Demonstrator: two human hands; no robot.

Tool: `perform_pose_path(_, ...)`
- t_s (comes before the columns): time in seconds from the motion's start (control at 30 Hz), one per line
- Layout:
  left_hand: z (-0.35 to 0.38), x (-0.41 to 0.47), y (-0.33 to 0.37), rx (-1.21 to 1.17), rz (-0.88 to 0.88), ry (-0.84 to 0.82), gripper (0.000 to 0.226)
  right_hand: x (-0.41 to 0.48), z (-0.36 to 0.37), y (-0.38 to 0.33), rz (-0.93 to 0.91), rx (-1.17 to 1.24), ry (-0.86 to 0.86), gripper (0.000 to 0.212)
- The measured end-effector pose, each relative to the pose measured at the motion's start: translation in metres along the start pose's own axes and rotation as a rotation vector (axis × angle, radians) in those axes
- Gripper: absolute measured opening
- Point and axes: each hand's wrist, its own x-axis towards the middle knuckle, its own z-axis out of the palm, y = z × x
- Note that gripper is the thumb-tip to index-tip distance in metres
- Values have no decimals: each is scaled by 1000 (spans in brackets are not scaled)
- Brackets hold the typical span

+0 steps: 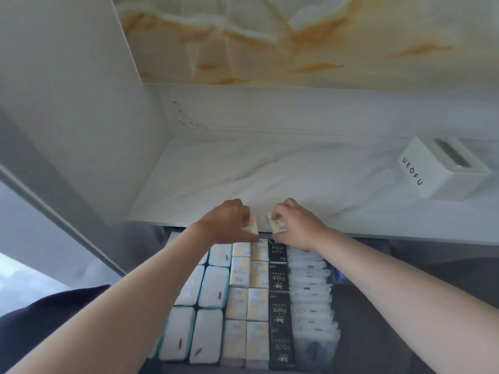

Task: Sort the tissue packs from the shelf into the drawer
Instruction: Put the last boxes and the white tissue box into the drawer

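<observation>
Both arms reach forward over the open dark grey drawer (375, 322) to the front edge of the white marble-patterned shelf (270, 171). The left hand (226, 220) has its fingers curled around a small pale yellow tissue pack (252, 227), held at the shelf lip, just above the drawer's back row. The right hand (295, 225) pinches a second pale yellow pack (278, 224) between thumb and fingertips, tilted, also at the shelf edge. The two packs are near each other but apart. The drawer below is filled in columns. White packs with teal edges (213, 287) are on the left, then two columns of pale yellow "Face" packs (249, 303), one column of black "Face" packs (279, 310), and a row of thin white packs standing on edge (310, 292) to the right. The drawer's right part shows bare dark grey. Far right on the shelf, well apart from both hands, stands a white rectangular tissue box marked "UEOFU" (442, 168), slot on top.
</observation>
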Motion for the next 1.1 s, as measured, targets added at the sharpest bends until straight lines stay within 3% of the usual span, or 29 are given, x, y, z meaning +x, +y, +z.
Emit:
perform_pose_path(0.2, 17, -38, 17, 81, 14, -105, 47, -41, 29, -17, -121, 16, -89, 37)
perform_pose_path(0.3, 21, -50, 6, 127, 9, -141, 48, -39, 54, -26, -31, 57, -124, 32)
perform_pose_path(0.43, 20, -58, -6, 118, -8, -138, 45, -33, 76, -21, 125, 173, -46, 30)
perform_pose_path(0.63, 33, -55, -1, 83, 13, -179, 45, -23, 82, -15, 84, 140, -32, 42)
perform_pose_path(0.77, 48, -49, 17, 134, 80, -93, 43, -31, 65, -18, 77, 131, 35, 25)
perform_pose_path(0.87, 60, -42, 34, 146, 90, -9, 44, -40, 52, -25, 276, 416, -51, 17)
perform_pose_path(0.97, 72, -38, 43, 211, 84, -20, 50, -48, 54, -23, 425, 566, -226, 34)
perform_pose_path(1.03, 79, -39, 43, 292, 126, -53, 51, -52, 60, -20, 430, 480, -222, 54)
perform_pose_path(1.1, 82, -41, 39, 383, 183, -78, 49, -53, 66, -20, 417, 407, -192, 57)
